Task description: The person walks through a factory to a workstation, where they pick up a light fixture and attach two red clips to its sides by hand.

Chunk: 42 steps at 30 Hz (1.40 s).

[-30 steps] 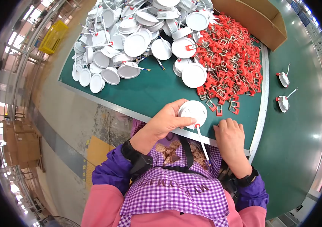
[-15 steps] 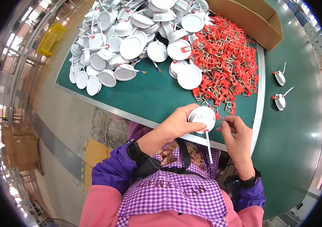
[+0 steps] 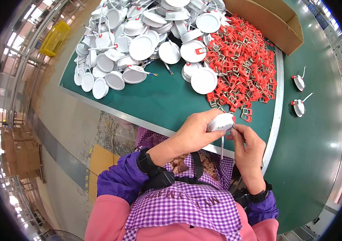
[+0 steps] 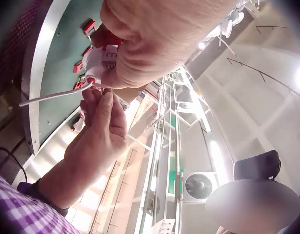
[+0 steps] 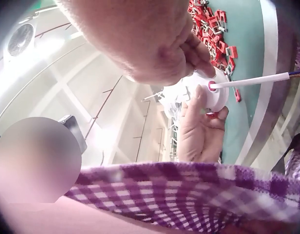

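In the head view my left hand [image 3: 197, 130] grips a white round lamp [image 3: 220, 123] by its rim, tilted, with its white cable hanging down. At the lamp's right edge my right hand [image 3: 250, 146] pinches a small red clip [image 3: 234, 119] between thumb and forefinger. The left wrist view shows the right hand [image 4: 99, 141] with thin metal between its fingertips, just below the lamp [image 4: 93, 61]. In the right wrist view the left hand [image 5: 201, 136] supports the lamp [image 5: 219, 92] from below; the right fingertips are partly hidden behind it.
A pile of red clips [image 3: 243, 60] lies beyond the hands, beside a heap of white lamps [image 3: 142, 47]. A cardboard box [image 3: 275, 24] stands at the back. Two lamps [image 3: 298, 108] with clips sit on the green surface to the right, past a metal edge strip [image 3: 277, 88].
The left hand has moved right with the lamp and tilted it. The right hand, earlier resting apart near the table edge, has come to the lamp's edge with a clip in its fingers.
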### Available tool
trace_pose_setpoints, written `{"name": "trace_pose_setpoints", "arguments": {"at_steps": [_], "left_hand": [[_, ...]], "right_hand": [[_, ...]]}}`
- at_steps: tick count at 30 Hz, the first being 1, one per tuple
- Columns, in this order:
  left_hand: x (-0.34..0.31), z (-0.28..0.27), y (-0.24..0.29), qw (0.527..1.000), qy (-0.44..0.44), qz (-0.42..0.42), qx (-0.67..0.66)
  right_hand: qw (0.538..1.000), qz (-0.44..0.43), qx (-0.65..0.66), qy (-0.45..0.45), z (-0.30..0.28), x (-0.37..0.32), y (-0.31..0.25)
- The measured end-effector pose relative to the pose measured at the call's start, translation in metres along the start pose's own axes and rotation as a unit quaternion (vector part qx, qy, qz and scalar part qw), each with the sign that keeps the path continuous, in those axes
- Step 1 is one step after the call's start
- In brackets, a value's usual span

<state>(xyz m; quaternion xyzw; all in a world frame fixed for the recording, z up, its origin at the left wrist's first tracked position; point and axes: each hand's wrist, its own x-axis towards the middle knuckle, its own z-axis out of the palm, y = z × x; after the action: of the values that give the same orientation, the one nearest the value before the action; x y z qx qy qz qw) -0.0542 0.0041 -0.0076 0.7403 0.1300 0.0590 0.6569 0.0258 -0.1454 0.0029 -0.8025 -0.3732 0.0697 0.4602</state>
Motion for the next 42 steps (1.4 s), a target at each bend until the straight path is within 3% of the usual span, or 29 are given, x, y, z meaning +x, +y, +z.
{"name": "trace_pose_setpoints", "arguments": {"at_steps": [8,10,14,16,23,24,27,28,29,32,34,35,36,38,39,40,42], "left_hand": [[-0.003,-0.008,0.007,0.997,-0.047,0.0,-0.064],[-0.004,-0.005,0.002,0.996,-0.049,0.004,-0.079],[-0.005,-0.002,0.005,0.993,-0.063,-0.003,-0.104],[-0.005,0.001,0.002,0.993,-0.074,-0.006,-0.096],[0.006,0.005,0.003,0.987,-0.125,0.002,-0.101],[0.012,0.005,0.003,0.984,-0.151,0.008,-0.096],[0.029,-0.017,0.013,0.989,0.001,0.128,0.075],[0.033,-0.03,0.011,0.972,0.061,0.145,0.172],[0.04,-0.045,0.011,0.912,0.101,0.237,0.32],[0.044,-0.062,-0.002,0.822,0.122,0.178,0.527],[0.048,-0.063,-0.009,0.808,0.109,0.188,0.547],[0.051,-0.063,-0.012,0.794,0.096,0.196,0.567],[0.053,-0.061,-0.014,0.794,0.095,0.197,0.567],[0.058,-0.057,-0.019,0.793,0.072,0.211,0.567],[0.06,-0.056,-0.022,0.793,0.068,0.213,0.567],[0.061,-0.055,-0.026,0.788,0.08,0.214,0.572],[0.062,-0.054,-0.023,0.781,0.088,0.22,0.578]], "right_hand": [[0.999,-0.046,-0.017,0.016,-0.003,-0.002,0.001],[0.999,-0.014,0.025,-0.02,-0.005,-0.002,0.005],[0.989,0.081,0.123,0.011,-0.014,0.002,-0.002],[0.95,0.183,0.242,-0.068,-0.022,0.001,-0.006],[0.944,0.175,0.263,-0.097,-0.036,0.008,0.008],[0.951,0.172,0.237,-0.094,-0.042,0.01,0.015],[0.976,0.158,0.151,-0.002,-0.084,0.022,0.067],[0.979,0.169,0.107,0.049,-0.104,0.025,0.086],[0.978,0.183,0.073,0.074,-0.13,0.025,0.113],[0.959,0.256,-0.029,0.116,-0.182,0.026,0.153],[0.947,0.286,-0.084,0.118,-0.189,0.024,0.168],[0.926,0.125,-0.31,0.173,-0.185,0.022,0.179],[0.831,-0.044,-0.513,0.213,-0.177,0.024,0.17],[0.94,0.041,-0.289,0.175,-0.135,0.03,0.117],[0.968,0.045,-0.22,0.113,-0.112,0.029,0.099],[0.986,0.05,-0.149,0.052,-0.091,0.027,0.084],[0.989,0.039,-0.138,-0.043,-0.054,0.025,0.055]]}}
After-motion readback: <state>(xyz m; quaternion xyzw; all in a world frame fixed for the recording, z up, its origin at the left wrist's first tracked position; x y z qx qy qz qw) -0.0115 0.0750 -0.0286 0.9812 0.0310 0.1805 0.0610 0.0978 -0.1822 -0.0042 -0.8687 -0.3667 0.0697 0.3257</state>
